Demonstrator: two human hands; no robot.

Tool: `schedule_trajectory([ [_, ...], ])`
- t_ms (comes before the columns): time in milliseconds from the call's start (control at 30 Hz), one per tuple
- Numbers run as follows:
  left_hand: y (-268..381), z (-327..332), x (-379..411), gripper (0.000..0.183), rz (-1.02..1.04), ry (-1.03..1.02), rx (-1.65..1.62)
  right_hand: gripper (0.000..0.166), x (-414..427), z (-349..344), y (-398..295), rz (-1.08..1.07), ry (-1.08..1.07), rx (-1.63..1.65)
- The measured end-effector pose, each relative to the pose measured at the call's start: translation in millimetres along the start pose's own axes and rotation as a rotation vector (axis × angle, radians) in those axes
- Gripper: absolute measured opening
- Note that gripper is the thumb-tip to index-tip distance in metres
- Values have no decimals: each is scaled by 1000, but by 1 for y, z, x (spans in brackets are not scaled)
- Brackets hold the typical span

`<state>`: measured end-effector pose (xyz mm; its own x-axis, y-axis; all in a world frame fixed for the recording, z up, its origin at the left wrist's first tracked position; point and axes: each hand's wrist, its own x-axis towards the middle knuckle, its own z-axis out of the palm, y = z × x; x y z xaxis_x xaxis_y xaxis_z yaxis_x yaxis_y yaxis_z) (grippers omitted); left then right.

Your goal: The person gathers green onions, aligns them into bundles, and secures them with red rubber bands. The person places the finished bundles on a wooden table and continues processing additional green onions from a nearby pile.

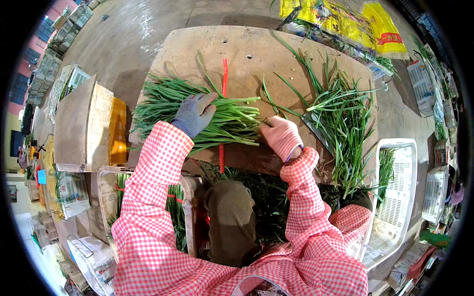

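A bunch of green garlic chives lies sideways on a wooden board, pale stem ends to the right. My left hand, in a grey-blue knit glove, holds the bunch down from above. A red printed tape strip passes beneath the bunch, its two ends showing beyond and in front. At the stem ends is my right hand, in a pink striped glove with curled fingers. Its fingertips touch or nearly touch the stems; what they pinch is hidden. A loose heap of chives partly covers a flat metal blade farther right.
A white plastic crate holding some greens stands at the right. Another crate with red-banded bunches is at the left, near my knee. Yellow printed sacks lie beyond the board. A wooden board-topped stack stands left.
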<state>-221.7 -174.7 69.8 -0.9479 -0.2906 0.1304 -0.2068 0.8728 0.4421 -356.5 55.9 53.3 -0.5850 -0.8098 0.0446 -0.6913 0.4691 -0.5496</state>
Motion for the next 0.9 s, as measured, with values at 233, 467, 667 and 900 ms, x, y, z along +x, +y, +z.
schedule_trajectory([
  [233,-5,-10,4,31,-91,-85,-265,27,0,-3,13,62,4,-44],
  [467,-5,-6,3,26,47,139,-251,27,-7,-22,-4,190,-5,220],
  [667,-9,1,0,25,-39,104,-392,36,2,-21,-47,127,-251,15],
  [900,-15,-11,3,28,-143,25,-543,35,15,-43,-52,9,-21,137],
])
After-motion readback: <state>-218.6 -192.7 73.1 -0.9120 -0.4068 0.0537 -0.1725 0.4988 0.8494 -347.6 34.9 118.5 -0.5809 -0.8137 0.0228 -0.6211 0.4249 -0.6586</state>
